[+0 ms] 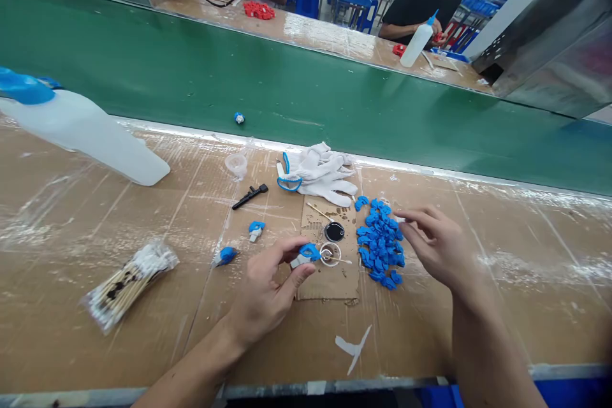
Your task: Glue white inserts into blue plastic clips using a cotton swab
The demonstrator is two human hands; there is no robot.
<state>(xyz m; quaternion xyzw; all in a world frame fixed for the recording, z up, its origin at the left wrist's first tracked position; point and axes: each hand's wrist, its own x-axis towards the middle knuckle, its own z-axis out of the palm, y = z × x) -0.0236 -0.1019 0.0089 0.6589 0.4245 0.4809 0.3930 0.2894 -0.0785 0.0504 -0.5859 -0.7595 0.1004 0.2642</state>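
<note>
Plastic blue-and-white piece point(303, 259) is pinched by the left hand point(265, 277), best kept steady; whether anything is gripped by the right hand point(433, 239) beside blue pieces point(382, 236) cannot be told.

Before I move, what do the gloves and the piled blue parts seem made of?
Gloves: matte white knit, probably cotton, judging by the soft folds and limp fingers. Blue parts: likely moulded plastic, evenly coloured, slightly glossy; rubber can't be ruled out.
</note>
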